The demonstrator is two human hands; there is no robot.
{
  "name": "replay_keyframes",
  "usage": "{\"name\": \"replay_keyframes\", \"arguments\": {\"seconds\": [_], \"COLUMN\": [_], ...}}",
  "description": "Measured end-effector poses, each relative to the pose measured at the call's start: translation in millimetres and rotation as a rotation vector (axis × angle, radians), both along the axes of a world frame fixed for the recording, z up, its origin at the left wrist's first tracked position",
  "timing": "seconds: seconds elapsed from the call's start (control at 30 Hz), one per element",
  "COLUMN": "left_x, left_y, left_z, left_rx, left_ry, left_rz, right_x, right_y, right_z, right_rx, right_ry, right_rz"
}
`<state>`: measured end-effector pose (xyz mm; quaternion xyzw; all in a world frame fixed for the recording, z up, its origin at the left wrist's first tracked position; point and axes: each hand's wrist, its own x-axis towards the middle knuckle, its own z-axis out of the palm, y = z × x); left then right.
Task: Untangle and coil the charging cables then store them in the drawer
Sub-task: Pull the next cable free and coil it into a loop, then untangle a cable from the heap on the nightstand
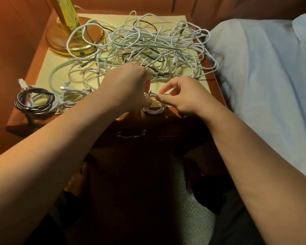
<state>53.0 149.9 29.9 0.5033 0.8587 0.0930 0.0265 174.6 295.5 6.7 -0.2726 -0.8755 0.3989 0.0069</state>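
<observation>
A big tangle of white, mint and black charging cables (148, 43) covers the back of the nightstand top (48, 62). At its front edge, a small white cable coil (154, 108) hangs between my hands. My left hand (129, 85) grips the coil from the left, fingers curled round it. My right hand (180, 96) pinches a strand of the same cable between thumb and forefinger. Three coiled cables lie at the front left: a black coil (34, 103), a mint one under it and a white coil (71, 98). The drawer (131, 134) below is closed, its metal handle showing.
A brass lamp base (72, 38) stands at the back left with cable loops lying over it. A bed with pale blue sheets (265, 76) borders the nightstand on the right. My knees and a patterned rug are below.
</observation>
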Motion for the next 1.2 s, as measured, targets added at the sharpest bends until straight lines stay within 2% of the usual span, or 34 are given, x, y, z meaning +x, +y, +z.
{"name": "replay_keyframes", "arguments": {"seconds": [0.27, 0.4, 0.47, 0.57, 0.77, 0.9, 0.97, 1.07, 1.2], "left_x": [7, 1, -10, -25, -37, -46, -47, -49, -58], "left_y": [-9, -9, -7, -2, 5, 5, 7, 9, 7], "left_z": [7, 20, 26, 33, 32, 24, 22, 21, 18], "left_rx": [0.057, 0.235, 0.299, 0.294, 0.291, 0.178, 0.190, 0.264, 0.245], "left_ry": [-0.033, -0.026, 0.007, 0.057, 0.033, -0.083, -0.116, -0.294, -0.208], "left_rz": [-0.028, 0.033, 0.099, 0.107, 0.096, 0.132, 0.156, 0.229, 0.265], "right_x": [6, 5, 2, -3, -17, -24, -29, -39, -49], "right_y": [3, 16, 23, 27, 26, 26, 23, 15, 11], "right_z": [5, 8, 7, 5, 1, 4, 5, 1, -2], "right_rx": [-0.032, -0.036, 0.033, 0.159, 0.377, 0.314, 0.267, 0.264, 0.300], "right_ry": [0.008, 0.135, 0.206, 0.248, 0.183, 0.167, 0.183, 0.221, 0.175], "right_rz": [-0.038, -0.126, -0.171, -0.187, -0.152, -0.141, -0.136, -0.155, -0.160]}}
